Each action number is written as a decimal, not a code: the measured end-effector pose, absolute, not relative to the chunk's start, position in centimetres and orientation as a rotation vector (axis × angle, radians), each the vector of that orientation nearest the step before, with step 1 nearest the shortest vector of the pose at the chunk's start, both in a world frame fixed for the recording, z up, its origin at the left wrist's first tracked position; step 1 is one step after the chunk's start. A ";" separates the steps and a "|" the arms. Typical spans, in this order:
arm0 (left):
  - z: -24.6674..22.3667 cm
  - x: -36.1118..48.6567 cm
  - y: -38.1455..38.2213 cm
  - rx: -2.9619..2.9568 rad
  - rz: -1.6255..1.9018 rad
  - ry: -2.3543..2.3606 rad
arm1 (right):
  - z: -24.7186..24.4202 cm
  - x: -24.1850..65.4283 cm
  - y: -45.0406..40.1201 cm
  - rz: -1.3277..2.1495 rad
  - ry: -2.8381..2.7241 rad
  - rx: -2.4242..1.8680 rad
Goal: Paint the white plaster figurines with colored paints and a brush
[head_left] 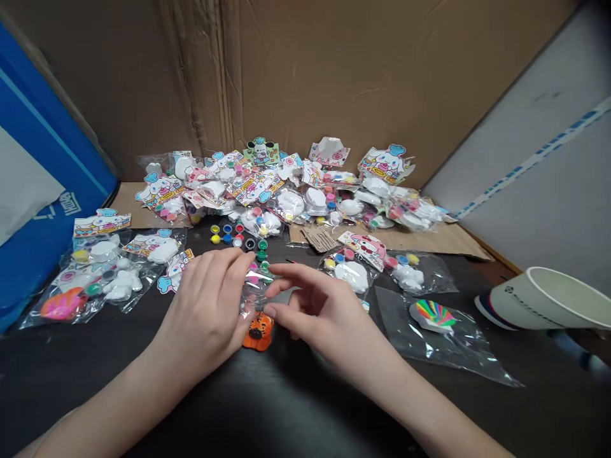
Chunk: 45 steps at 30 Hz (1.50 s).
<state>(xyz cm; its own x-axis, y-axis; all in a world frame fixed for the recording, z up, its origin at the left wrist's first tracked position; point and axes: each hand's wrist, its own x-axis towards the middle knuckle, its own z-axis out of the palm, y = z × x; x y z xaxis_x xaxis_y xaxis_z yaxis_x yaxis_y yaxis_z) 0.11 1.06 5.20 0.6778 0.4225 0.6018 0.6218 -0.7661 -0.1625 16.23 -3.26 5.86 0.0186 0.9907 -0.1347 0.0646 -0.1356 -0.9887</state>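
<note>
My left hand (205, 305) is closed on a small clear plastic bag (251, 289), its fingers bent over the far side. To the right of the bag is my right hand (324, 305), with thumb and index finger apart; I cannot tell whether the fingertips touch the plastic. Just below the bag lies an orange painted figure (258, 333) with black marks, partly covered by my left thumb. Beyond my hands stand small open paint pots (238, 235) in several colours. Pink and green pots show through or behind the bag.
Bagged white figures with printed cards (258, 187) are heaped along the back against a cardboard wall (310, 83). More bags (109, 273) lie at left. On the right are a bag with a rainbow-striped piece (433, 316) and a tipped-looking paper cup (539, 299).
</note>
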 end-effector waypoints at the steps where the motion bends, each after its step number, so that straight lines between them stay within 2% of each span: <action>1: 5.2 0.2 1.0 -2.515 -0.768 -0.802 | 5.7 16.1 -3.2 1.297 -1.156 -1.351; 5: 5.0 0.4 0.8 -2.437 -0.742 -0.767 | 5.5 15.6 -3.1 1.247 -1.224 -1.323; 13: 4.9 0.4 1.0 -2.470 -0.653 -0.792 | 6.6 16.3 -3.3 1.832 -0.969 -0.987; 21: 5.5 0.2 0.8 -2.689 -0.838 -0.765 | 6.9 16.1 -4.0 1.945 -1.145 -0.829; 23: 5.6 0.0 1.1 -2.683 -0.872 -0.783 | 7.2 16.9 -3.9 1.868 -1.195 -0.854; 27: 6.1 -0.6 2.2 -2.604 -1.008 -0.965 | 6.8 18.5 -3.2 1.235 -1.309 -1.198; 29: 6.2 -0.8 2.7 -2.632 -1.120 -1.114 | 6.1 18.6 -3.0 1.043 -1.533 -1.426; 33: 6.3 -0.6 2.9 -2.767 -1.335 -1.466 | 4.4 17.0 -3.5 0.947 -2.067 -1.649; 38: 6.3 -0.4 2.7 -2.998 -1.484 -1.649 | 2.9 14.9 -3.9 0.763 -2.298 -1.669; 45: 5.6 -0.5 2.6 -2.996 -1.128 -1.610 | 5.0 18.1 -2.8 0.880 -1.953 -1.569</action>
